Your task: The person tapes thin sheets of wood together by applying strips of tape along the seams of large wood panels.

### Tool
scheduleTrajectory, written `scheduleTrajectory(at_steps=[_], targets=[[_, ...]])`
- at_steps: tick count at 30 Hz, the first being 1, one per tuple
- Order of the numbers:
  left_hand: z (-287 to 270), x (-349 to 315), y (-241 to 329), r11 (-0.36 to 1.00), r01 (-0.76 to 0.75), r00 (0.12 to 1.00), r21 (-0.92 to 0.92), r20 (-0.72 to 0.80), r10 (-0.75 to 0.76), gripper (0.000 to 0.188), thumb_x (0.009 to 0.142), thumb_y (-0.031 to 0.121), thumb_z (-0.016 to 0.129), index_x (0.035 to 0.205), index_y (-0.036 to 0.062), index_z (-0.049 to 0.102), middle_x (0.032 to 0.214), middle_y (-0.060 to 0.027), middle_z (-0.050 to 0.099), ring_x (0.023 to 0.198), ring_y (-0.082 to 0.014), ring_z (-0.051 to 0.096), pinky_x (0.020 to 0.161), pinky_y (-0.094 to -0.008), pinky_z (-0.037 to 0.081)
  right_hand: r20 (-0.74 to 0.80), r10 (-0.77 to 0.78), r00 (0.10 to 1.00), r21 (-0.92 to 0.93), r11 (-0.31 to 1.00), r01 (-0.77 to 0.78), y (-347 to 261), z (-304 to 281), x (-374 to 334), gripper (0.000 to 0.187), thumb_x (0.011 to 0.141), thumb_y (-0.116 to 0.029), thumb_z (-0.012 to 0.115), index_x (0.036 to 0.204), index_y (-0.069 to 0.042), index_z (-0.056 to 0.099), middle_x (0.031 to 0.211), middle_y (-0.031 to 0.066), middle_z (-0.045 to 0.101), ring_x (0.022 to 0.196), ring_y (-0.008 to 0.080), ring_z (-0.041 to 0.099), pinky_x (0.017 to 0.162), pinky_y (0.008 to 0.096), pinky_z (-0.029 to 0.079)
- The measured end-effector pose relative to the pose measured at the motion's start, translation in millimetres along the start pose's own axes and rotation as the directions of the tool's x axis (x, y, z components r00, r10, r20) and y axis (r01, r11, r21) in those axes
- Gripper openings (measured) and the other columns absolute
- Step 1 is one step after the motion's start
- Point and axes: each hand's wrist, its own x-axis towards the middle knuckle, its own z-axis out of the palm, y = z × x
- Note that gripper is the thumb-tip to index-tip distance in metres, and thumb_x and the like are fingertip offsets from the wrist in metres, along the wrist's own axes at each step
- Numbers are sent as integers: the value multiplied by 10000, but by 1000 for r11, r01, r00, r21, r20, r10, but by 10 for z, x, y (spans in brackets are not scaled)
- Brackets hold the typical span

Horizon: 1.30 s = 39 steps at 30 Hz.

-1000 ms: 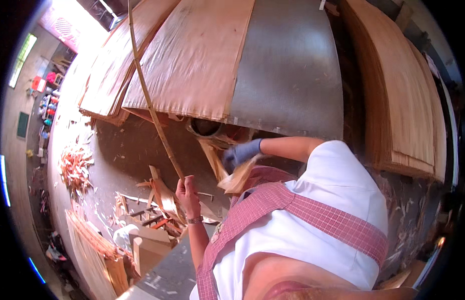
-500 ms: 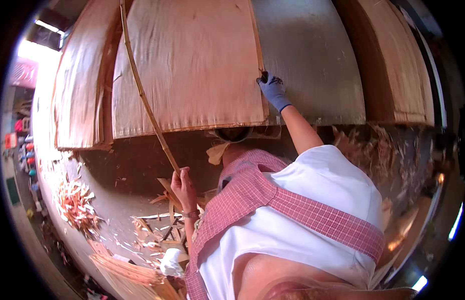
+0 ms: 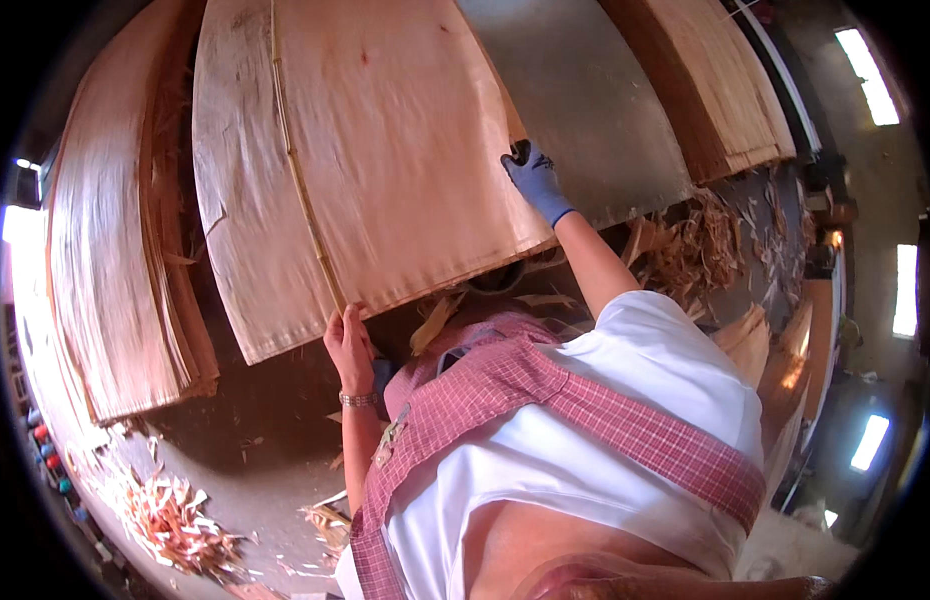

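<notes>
My bare left hand [image 3: 352, 348], a banded bracelet at its wrist, is closed round the near end of a long thin bamboo stick [image 3: 303, 190]. The stick stretches away over the left part of a stack of wood veneer sheets [image 3: 405, 150]. My right hand [image 3: 535, 182], in a blue-grey glove with dark patches, is curled at the stack's right edge. Something dark shows at its fingers; whether that is a held thing or the glove's coating is unclear. Beneath and right of this hand lies a smooth grey metal surface [image 3: 595, 100].
Further veneer stacks stand at the left [image 3: 115, 230] and far right [image 3: 720, 80]. Heaps of veneer scraps lie on the floor at the lower left [image 3: 175, 520] and the right [image 3: 695, 245]. A dark round object [image 3: 500, 278] shows partly under the stack's near edge.
The view has turned, so the stacks appear tilted. My left hand has moved forward to the stack's near edge, bringing the bamboo stick over the sheet. My right hand stays at the right edge.
</notes>
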Motion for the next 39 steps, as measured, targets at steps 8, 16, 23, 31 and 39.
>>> scheduleTrajectory(at_steps=[8, 16, 23, 31, 39], targets=[[-825, 719, -63, 965, -155, 987, 210, 64, 145, 258, 949, 222, 606, 1107, 19, 627, 624, 74, 439, 454, -23, 369, 382, -212, 275, 465, -29, 885, 637, 705, -311, -2367, 256, -267, 645, 842, -251, 721, 1402, -85, 446, 790, -36, 535, 597, 46, 467, 505, 220, 418], [-1177, 681, -357, 984, -154, 911, 89, 399, 107, 760, 670, 14, 781, 1294, 0, 347, 1038, -92, 554, 779, -149, 580, 650, -282, 522, 548, -397, 737, 737, 645, -201, -4863, 1468, -760, 669, 861, -202, 704, 1437, -52, 397, 837, -12, 553, 606, 54, 471, 510, 221, 433], [-1183, 391, -223, 842, 360, 931, -402, 209, -299, 256, 896, 171, 687, 1071, 44, 551, 844, -71, 624, 730, -143, 614, 671, -272, 531, 557, -530, 640, 787, 584, -201, -5296, 965, -1500, 619, 909, -172, 675, 1437, -53, 376, 770, -24, 504, 557, 51, 447, 498, 227, 421], [-1316, 340, -38, 688, 498, 857, -528, 423, -295, 136, 961, 221, 603, 918, 93, 590, 786, -15, 625, 645, -115, 594, 480, -233, 424, 398, -124, 909, 75, 992, 103, -3442, 1197, -2304, 478, 849, -422, 720, 1061, -8, 608, 835, 131, 633, 714, 203, 573, 686, 363, 492], [-1837, -33, 360, 652, 581, 696, -486, 713, -89, 378, 998, 343, 510, 1219, 41, 568, 1099, -92, 650, 954, -203, 625, 821, -343, 520, 153, -110, 982, 632, 775, -11, -3741, 1031, -2459, 257, 900, -233, 685, 843, -12, 566, 719, -44, 475, 662, 94, 410, 578, 301, 385]])
